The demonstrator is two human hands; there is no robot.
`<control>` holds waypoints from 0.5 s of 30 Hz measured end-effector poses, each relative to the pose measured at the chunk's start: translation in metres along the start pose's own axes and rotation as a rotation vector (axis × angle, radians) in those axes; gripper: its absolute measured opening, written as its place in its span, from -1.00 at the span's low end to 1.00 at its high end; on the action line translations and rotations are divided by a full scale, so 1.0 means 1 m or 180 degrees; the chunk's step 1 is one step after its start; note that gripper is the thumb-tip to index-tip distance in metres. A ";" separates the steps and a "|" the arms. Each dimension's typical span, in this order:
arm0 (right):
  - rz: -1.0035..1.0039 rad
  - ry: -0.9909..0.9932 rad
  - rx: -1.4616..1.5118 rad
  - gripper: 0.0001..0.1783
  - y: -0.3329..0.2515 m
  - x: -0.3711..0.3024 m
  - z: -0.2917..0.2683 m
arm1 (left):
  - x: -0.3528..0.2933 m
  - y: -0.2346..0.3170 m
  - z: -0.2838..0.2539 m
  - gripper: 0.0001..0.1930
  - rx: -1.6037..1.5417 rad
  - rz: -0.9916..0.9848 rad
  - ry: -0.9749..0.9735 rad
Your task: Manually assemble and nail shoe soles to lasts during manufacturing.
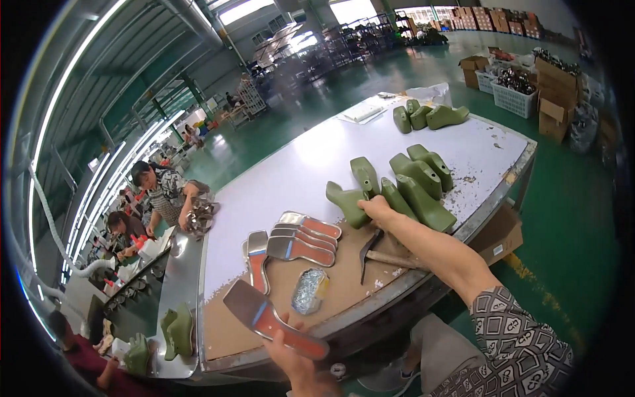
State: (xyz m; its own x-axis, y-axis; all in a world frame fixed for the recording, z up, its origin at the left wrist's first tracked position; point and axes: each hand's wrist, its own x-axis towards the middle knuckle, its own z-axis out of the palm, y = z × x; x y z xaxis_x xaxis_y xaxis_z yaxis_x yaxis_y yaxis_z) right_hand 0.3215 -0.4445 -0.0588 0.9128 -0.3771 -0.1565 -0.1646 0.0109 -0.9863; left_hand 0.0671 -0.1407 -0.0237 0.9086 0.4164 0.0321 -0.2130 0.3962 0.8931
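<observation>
My left hand (291, 354), at the near edge of the table, is closed on a shoe insole (246, 303) with a dark heel end, an orange front and a blue band. Farther right, my right hand (378, 208) grips one end of a green shoe last (345, 200). Beside that hand stand more green lasts (417, 198). Under my right forearm lies a hammer (390, 259) with a wooden handle. Between my hands are a small container of shiny silvery bits (308, 291) and a fanned group of insoles (304, 239); a few other insoles (256, 261) overlap to their left.
The white table (284, 178) has brown board (225, 331) along its near side. More lasts (430, 118) stand at its far end. A metal side table (173, 264) holds green lasts at left. Co-workers (169, 198) sit beyond it. A cardboard box (497, 235) is below the right edge.
</observation>
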 end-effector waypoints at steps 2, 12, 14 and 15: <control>-0.0001 -0.0766 0.1015 -0.55 0.010 -0.031 0.008 | 0.008 -0.007 -0.010 -0.54 -0.0095 -0.0050 0.0046; -0.3642 -0.2096 -0.0576 -0.52 -0.007 -0.308 0.040 | 0.012 -0.004 -0.011 -0.23 -0.1771 -0.0460 -0.0691; -0.3032 -0.2333 -0.0121 -0.39 -0.002 -0.303 0.050 | 0.033 -0.013 -0.052 -0.27 -0.1402 -0.0494 -0.0989; -0.3000 -0.2342 -0.0119 -0.39 0.005 -0.304 0.056 | 0.019 -0.007 -0.038 -0.28 -0.2060 -0.0671 -0.0641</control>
State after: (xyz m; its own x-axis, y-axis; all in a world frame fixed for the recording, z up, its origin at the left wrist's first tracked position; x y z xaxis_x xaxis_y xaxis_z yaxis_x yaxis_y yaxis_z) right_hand 0.0639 -0.2782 -0.0188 0.6729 0.3985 0.6232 0.6847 -0.0169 -0.7286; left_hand 0.0726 -0.1047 -0.0467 0.9894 0.1427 0.0260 -0.1393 0.8844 0.4455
